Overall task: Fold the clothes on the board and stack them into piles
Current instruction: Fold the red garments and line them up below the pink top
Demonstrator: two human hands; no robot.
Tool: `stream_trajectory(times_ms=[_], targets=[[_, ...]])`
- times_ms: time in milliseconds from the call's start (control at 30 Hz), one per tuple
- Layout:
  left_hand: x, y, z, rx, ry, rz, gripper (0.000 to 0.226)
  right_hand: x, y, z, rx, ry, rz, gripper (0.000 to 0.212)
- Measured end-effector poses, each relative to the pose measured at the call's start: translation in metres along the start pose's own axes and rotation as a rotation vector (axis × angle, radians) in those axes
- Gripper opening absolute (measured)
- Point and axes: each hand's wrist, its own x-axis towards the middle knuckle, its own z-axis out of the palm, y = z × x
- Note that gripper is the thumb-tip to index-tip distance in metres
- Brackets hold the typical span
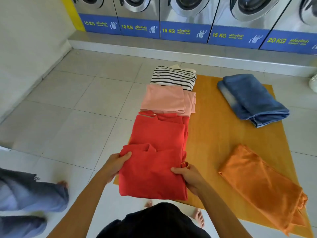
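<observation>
I hold a folded red garment (151, 174) over the near left corner of the mustard-yellow board (214, 134). My left hand (116, 164) grips its left edge and my right hand (187, 176) grips its right edge. Beyond it, along the board's left side, lie another folded red garment (159, 129), a folded pink one (166, 100) and a folded black-and-white striped one (173, 77). Folded blue jeans (252, 100) rest at the far right. A folded orange cloth (262, 184) lies at the near right.
The board lies on a pale tiled floor. A row of washing machines (185, 18) on a raised step stands along the far side. Another person's jeans-clad legs and bare foot (34, 194) are at the near left. My own bare feet (199, 217) touch the board's near edge.
</observation>
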Motion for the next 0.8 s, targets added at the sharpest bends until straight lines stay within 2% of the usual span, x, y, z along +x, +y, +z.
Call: stream_trajectory(times_ms=[100,233,300,400,500,667,800], targets=[[0.014,-0.005,-0.003,0.135,0.088,0.081,0.050,0.003,0.008,0.011,-0.051,0.140,-0.022,0.037],[0.022,0.002,0.000,0.212,0.148,0.214,0.028,-0.008,0.008,0.011,-0.017,0.102,0.003,0.036],[0.024,0.003,0.000,0.261,0.186,0.246,0.032,-0.011,0.013,0.012,-0.037,0.124,0.000,0.032],[0.028,-0.002,0.000,0.321,0.236,0.234,0.044,-0.010,0.020,0.018,-0.129,0.260,-0.048,0.022],[0.029,-0.006,-0.004,0.345,0.252,0.211,0.052,-0.007,0.023,0.025,-0.194,0.354,-0.143,0.032],[0.028,-0.010,-0.006,0.397,0.172,0.202,0.047,-0.006,0.024,0.024,-0.295,0.362,-0.156,0.033],[0.025,-0.011,0.000,0.497,0.177,0.246,0.039,-0.006,0.023,0.020,-0.443,0.339,-0.053,0.039]])
